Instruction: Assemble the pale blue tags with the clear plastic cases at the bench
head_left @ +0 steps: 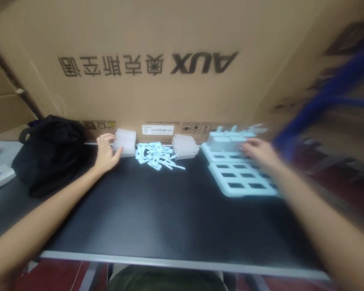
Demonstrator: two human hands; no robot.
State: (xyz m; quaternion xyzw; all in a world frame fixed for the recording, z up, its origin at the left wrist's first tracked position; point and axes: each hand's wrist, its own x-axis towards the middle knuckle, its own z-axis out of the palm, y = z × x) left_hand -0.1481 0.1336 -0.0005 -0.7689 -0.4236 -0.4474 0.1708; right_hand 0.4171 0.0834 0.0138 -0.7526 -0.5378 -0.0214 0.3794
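My left hand (pixel 107 153) is at the left side of a pair of translucent white plastic boxes (pixel 125 141), thumb in front and fingers curled at the edge, gripping them. Just right of them lies a loose pile of small light blue plastic pieces (pixel 154 154) with square plates and thin stems. Another group of translucent boxes (pixel 185 146) stands beyond the pile. My right hand (pixel 259 152), smeared by motion, is at the right end of raised light blue blocks (pixel 226 142). These sit on a light blue frame (pixel 221 178) with rows of rectangular openings. The right fingertips' hold cannot be made out.
A large cardboard box (pixel 157 97) with upside-down print stands along the back of the black table (pixel 157 218). On the left lie a black bag (pixel 50 155) and a white device (pixel 0 178). A blurred blue bar (pixel 324 91) rises at right.
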